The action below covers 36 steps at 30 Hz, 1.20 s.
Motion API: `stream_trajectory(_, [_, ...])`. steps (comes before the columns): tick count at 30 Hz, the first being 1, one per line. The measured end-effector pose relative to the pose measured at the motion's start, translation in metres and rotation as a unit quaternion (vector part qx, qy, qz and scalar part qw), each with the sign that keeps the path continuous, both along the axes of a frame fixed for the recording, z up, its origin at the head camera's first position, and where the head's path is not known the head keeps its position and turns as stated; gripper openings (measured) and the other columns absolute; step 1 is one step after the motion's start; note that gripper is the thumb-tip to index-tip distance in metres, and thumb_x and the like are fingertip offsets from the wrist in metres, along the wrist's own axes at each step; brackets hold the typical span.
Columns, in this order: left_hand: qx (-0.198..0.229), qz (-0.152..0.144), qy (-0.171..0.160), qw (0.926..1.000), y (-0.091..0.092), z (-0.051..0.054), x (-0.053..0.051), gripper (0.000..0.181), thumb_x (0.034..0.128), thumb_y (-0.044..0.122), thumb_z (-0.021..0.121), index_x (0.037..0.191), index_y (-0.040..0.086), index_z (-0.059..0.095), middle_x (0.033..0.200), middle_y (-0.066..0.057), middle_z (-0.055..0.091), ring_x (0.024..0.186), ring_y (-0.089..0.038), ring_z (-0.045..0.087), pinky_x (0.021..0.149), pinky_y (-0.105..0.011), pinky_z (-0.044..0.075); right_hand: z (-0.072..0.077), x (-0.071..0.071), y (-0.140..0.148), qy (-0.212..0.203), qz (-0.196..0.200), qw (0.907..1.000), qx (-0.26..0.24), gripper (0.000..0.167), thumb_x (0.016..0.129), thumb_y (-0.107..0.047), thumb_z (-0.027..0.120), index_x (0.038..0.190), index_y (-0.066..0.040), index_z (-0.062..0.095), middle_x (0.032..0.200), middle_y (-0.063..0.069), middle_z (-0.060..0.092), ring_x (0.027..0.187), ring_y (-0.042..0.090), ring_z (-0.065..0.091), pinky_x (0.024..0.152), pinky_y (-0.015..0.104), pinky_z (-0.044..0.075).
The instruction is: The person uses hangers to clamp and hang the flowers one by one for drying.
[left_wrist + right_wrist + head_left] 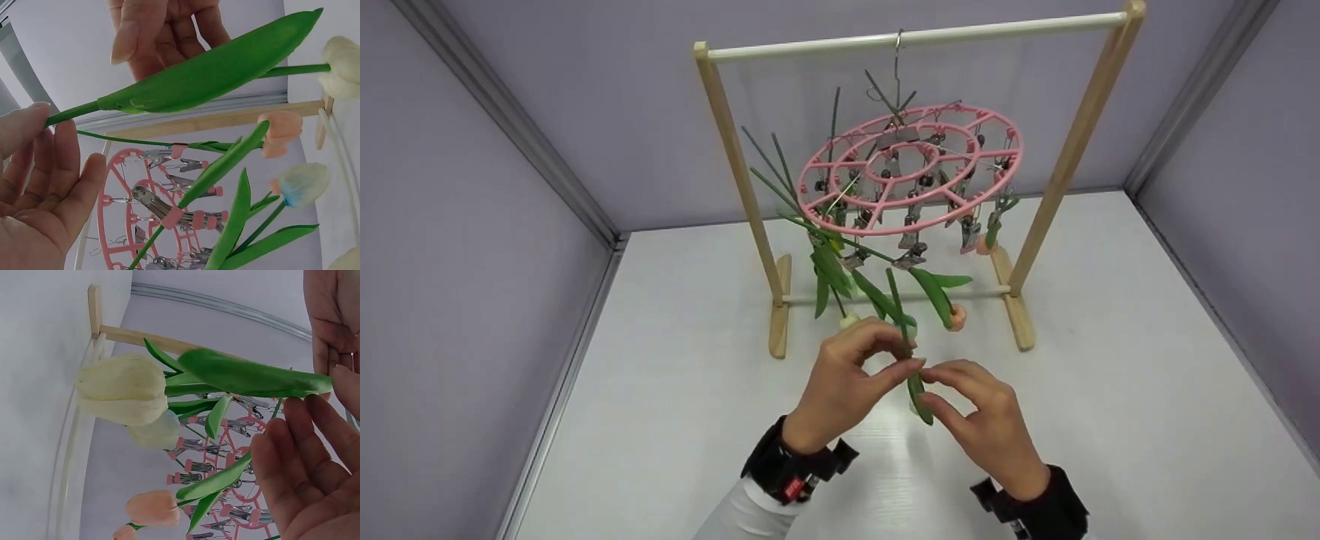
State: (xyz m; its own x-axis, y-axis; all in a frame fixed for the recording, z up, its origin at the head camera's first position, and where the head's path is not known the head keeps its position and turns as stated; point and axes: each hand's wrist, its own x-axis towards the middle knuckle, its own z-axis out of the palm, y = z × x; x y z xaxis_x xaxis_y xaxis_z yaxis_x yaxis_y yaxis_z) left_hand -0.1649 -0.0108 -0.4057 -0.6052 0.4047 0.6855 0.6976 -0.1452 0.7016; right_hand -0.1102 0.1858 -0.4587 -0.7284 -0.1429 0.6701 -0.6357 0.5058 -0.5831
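My left hand (840, 386) pinches the green stem of a cream-white artificial tulip (211, 76) between thumb and forefinger. The flower points down toward the table, its stem upward. Beside it, my right hand (994, 424) is at the leaf near its base, fingers loosely bent; in the left wrist view its thumb stands apart from the leaf. In the right wrist view the cream bloom (121, 388) is large and near. Behind the hands hangs a round pink clip hanger (911, 225) with metal clips, several of them holding other tulips upside down.
A wooden stand (1065, 165) with a white rail (1012, 30) carries the hanger by its hook. Clipped tulips include a peach one (958, 318) and a blue-white one (304, 185). Stems stick up past the hanger's left side. Pale walls enclose the white table (675, 420).
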Motion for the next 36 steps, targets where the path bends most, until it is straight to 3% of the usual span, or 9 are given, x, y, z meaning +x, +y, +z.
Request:
stream_trajectory(5, [0.015, -0.037, -0.015, 0.9991, -0.001, 0.003, -0.001, 0.016, 0.0876, 0.003, 0.074, 0.099, 0.0, 0.064, 0.095, -0.012, 0.064, 0.087, -0.02, 0.067, 0.078, -0.034, 0.057, 0.0, -0.001, -0.017, 0.047, -0.037, 0.998, -0.016, 0.044, 0.071, 0.011, 0.082, 0.11, -0.007, 0.074, 0.103, 0.004, 0.067, 0.094, 0.018, 0.065, 0.084, 0.018, 0.049])
stream_trajectory(10, [0.021, -0.054, -0.026, 0.998, -0.001, 0.004, -0.002, 0.014, 0.0903, 0.006, 0.072, 0.101, 0.002, 0.064, 0.098, -0.01, 0.065, 0.09, -0.022, 0.068, 0.081, -0.035, 0.057, 0.001, -0.002, -0.02, 0.067, -0.047, 0.9966, -0.014, 0.042, 0.072, 0.015, 0.08, 0.108, -0.006, 0.074, 0.1, 0.004, 0.067, 0.093, 0.019, 0.065, 0.084, 0.018, 0.049])
stream_trajectory(15, [0.012, -0.037, -0.02, 0.999, -0.004, 0.003, -0.003, 0.015, 0.0922, 0.009, 0.07, 0.106, 0.003, 0.07, 0.102, -0.007, 0.069, 0.094, -0.02, 0.068, 0.083, -0.035, 0.056, 0.004, -0.003, -0.013, 0.048, -0.023, 0.9986, 0.007, 0.039, 0.075, 0.012, 0.08, 0.108, -0.009, 0.074, 0.101, 0.002, 0.068, 0.093, 0.018, 0.066, 0.084, 0.017, 0.049])
stream_trajectory(18, [0.009, -0.027, -0.016, 0.9995, -0.004, 0.003, -0.003, 0.014, 0.0917, 0.009, 0.071, 0.104, 0.003, 0.072, 0.1, -0.006, 0.07, 0.094, -0.016, 0.068, 0.082, -0.034, 0.057, 0.011, -0.01, 0.001, 0.035, -0.007, 0.9994, 0.003, 0.038, 0.075, 0.013, 0.079, 0.108, -0.005, 0.073, 0.101, 0.004, 0.07, 0.091, 0.019, 0.067, 0.083, 0.018, 0.05])
stream_trajectory(20, [0.013, -0.029, -0.017, 0.9994, -0.004, 0.003, -0.003, 0.012, 0.0908, 0.009, 0.072, 0.102, 0.003, 0.072, 0.099, -0.006, 0.07, 0.094, -0.016, 0.068, 0.081, -0.034, 0.057, 0.02, -0.02, 0.015, 0.03, -0.019, 0.9993, -0.01, 0.035, 0.077, 0.014, 0.076, 0.108, -0.001, 0.073, 0.102, 0.008, 0.071, 0.09, 0.019, 0.067, 0.082, 0.018, 0.051])
stream_trajectory(23, [0.018, -0.032, -0.018, 0.9991, -0.004, 0.005, -0.003, 0.012, 0.0903, 0.008, 0.072, 0.101, 0.002, 0.072, 0.099, -0.006, 0.07, 0.094, -0.017, 0.068, 0.081, -0.034, 0.057, 0.039, -0.043, 0.038, 0.014, -0.084, 0.9958, -0.035, 0.025, 0.085, 0.009, 0.072, 0.108, 0.001, 0.073, 0.103, 0.012, 0.072, 0.091, 0.012, 0.067, 0.079, 0.016, 0.051])
stream_trajectory(27, [0.022, -0.035, -0.021, 0.9989, -0.003, 0.005, -0.004, 0.012, 0.0906, 0.008, 0.072, 0.101, 0.002, 0.072, 0.099, -0.007, 0.07, 0.094, -0.017, 0.069, 0.081, -0.035, 0.057, 0.063, -0.08, 0.067, -0.058, -0.138, 0.9875, -0.049, 0.023, 0.097, -0.006, 0.064, 0.118, 0.001, 0.07, 0.112, 0.015, 0.071, 0.094, -0.001, 0.063, 0.076, 0.011, 0.049])
stream_trajectory(31, [0.02, -0.043, -0.025, 0.9986, -0.002, 0.005, -0.003, 0.011, 0.0913, 0.008, 0.072, 0.101, 0.002, 0.072, 0.099, -0.007, 0.07, 0.094, -0.017, 0.069, 0.081, -0.035, 0.057, 0.081, -0.108, 0.081, -0.134, -0.133, 0.9812, -0.04, 0.037, 0.104, -0.021, 0.054, 0.131, 0.002, 0.062, 0.12, 0.018, 0.067, 0.093, -0.004, 0.06, 0.078, 0.011, 0.049])
stream_trajectory(36, [0.014, -0.047, -0.024, 0.9985, 0.0, 0.005, -0.002, 0.011, 0.0919, 0.009, 0.071, 0.101, 0.002, 0.072, 0.098, -0.006, 0.07, 0.093, -0.015, 0.068, 0.082, -0.035, 0.057, 0.095, -0.123, 0.083, -0.159, -0.108, 0.9794, -0.063, 0.041, 0.105, -0.027, 0.05, 0.131, 0.002, 0.062, 0.116, 0.02, 0.068, 0.096, 0.008, 0.064, 0.081, 0.017, 0.052])
